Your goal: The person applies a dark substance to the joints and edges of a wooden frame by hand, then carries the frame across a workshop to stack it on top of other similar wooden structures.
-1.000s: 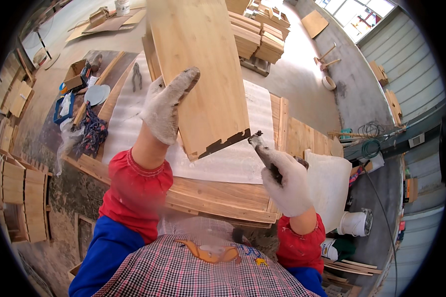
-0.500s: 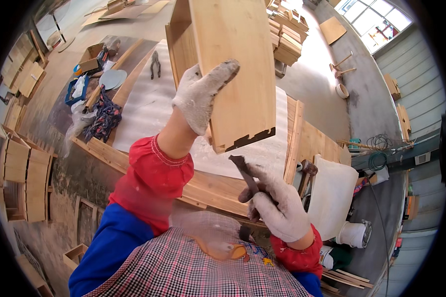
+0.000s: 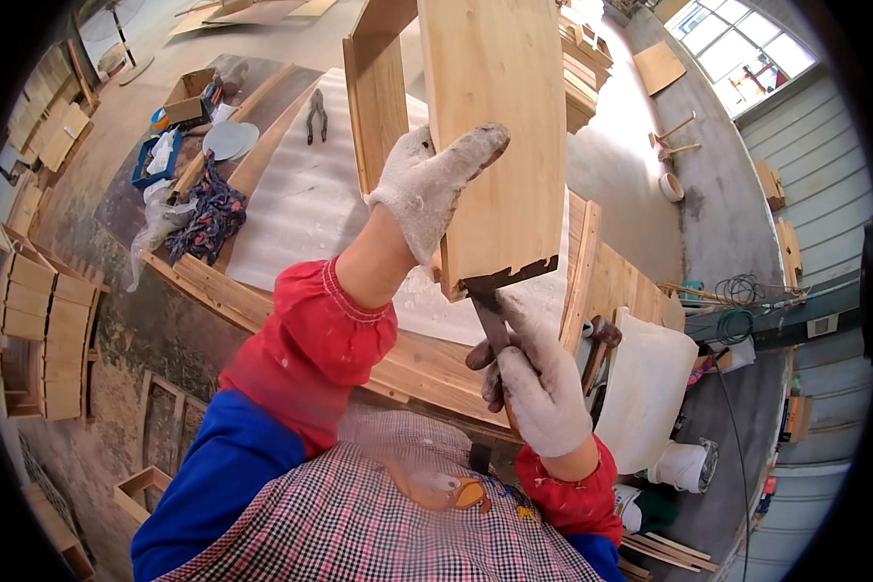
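Observation:
A pale wooden drawer box (image 3: 514, 184) is held up and tilted over the workbench. My left hand (image 3: 427, 189), in a soiled white glove, grips its near side with the thumb laid across the flat panel. A ragged dark brown band runs along the lower edge of that panel. In my right hand (image 3: 541, 393), also gloved, is a putty knife (image 3: 491, 320) with a flat, stained blade. The blade's tip meets the left end of the dark band. My right fingers wrap the tool, hiding most of its handle.
A white sheet (image 3: 296, 194) covers the bench, with pliers (image 3: 316, 116) on it. Left are a dark patterned cloth (image 3: 210, 215), a blue tray (image 3: 155, 160) and a cardboard box (image 3: 189, 97). A hammer (image 3: 602, 339) lies at right. Stacked wooden boxes (image 3: 66, 339) stand far left.
My right hand has raised the putty knife, and its tip now touches the box's lower edge. The box and my left hand appear slightly farther right in view.

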Demonstrator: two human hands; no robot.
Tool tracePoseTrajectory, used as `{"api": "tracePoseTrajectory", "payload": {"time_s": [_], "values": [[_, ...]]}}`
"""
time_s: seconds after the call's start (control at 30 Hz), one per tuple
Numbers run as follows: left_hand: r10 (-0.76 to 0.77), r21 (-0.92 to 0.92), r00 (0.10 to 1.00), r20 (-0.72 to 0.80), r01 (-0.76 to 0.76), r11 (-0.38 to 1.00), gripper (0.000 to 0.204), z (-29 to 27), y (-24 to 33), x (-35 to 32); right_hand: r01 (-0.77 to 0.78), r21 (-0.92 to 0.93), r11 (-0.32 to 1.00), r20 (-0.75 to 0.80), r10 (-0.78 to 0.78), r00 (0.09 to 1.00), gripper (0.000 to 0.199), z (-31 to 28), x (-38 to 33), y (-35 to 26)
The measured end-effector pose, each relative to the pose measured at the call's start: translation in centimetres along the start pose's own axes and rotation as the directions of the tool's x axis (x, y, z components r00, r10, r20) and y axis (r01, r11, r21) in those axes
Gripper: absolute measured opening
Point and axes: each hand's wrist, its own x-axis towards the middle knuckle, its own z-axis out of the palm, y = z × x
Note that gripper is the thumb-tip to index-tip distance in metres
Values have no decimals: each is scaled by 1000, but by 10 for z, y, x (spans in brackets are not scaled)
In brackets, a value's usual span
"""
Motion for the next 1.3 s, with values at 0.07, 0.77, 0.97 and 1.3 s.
{"api": "tracePoseTrajectory", "payload": {"time_s": [0.07, 0.77, 0.97, 1.3], "values": [[47, -1, 999, 15, -47, 999, 32, -1, -2, 0, 160, -328, 931, 15, -164, 986, 44, 4, -1, -3], [-263, -143, 961, -87, 250, 958, 36, 3, 10, 3, 201, -927, 318, 154, -167, 974, 45, 21, 2, -68], [-241, -68, 963, -117, 234, 970, 35, 2, 10, 1, 118, -956, 268, 127, 18, 992, 39, 32, -6, -72], [-364, -170, 925, -112, 343, 924, 36, 2, 15, 4, 159, -883, 442, 87, -179, 980, 43, 27, -11, -42]]}}
